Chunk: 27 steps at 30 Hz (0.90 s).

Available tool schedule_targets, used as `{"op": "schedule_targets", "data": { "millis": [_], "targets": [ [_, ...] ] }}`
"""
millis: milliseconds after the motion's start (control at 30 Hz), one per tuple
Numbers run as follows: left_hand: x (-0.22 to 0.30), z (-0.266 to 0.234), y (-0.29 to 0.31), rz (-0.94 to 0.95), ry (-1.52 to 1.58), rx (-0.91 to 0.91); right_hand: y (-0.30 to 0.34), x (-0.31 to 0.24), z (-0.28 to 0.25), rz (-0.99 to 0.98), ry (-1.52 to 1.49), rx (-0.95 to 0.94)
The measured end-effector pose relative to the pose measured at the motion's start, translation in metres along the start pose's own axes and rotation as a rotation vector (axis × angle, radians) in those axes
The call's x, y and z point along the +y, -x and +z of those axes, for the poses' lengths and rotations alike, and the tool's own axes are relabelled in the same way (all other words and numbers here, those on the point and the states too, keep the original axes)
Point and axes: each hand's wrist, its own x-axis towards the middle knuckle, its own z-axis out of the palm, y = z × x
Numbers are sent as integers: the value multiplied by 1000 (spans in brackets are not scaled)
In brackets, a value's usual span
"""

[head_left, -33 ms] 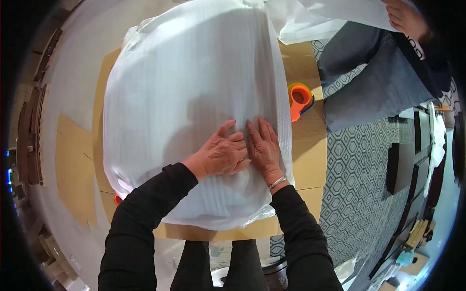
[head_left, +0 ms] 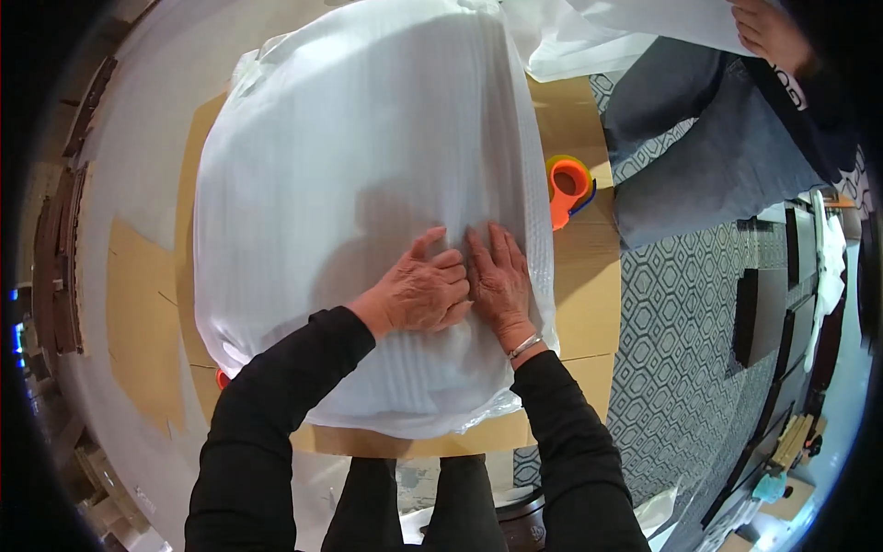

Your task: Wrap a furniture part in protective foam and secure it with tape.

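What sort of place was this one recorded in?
Probably a packing area in a workshop or warehouse: a large white-wrapped bundle lies on cardboard, with what looks like an orange tape dispenser beside it and dark panels at the right.

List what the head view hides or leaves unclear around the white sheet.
Under the white sheet: head view, covered by the sheet.
Left hand: head view, palm hidden by the hand's back.
Red thing: head view, too little shows beside the black sleeve.
Co-worker: head view, upper body mostly cut off by the right rim.
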Motion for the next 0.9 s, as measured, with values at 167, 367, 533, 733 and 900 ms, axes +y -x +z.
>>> {"op": "schedule_targets", "data": {
  "millis": [167,367,533,733,900],
  "targets": [
    [-5,6,0,-11,72,0,-5,-5,-1,79,-56,-30],
    [-8,5,-2,1,56,10,-67,14,20,-1,-2,98],
    [-6,6,-1,-24,87,0,-75,19,41,3,-17,164],
    [-8,8,0,-12,82,62,-68,23,42,-28,-10,175],
    [-8,8,1,-44,136,8,-69,16,31,-10,8,130]
  ]
}}
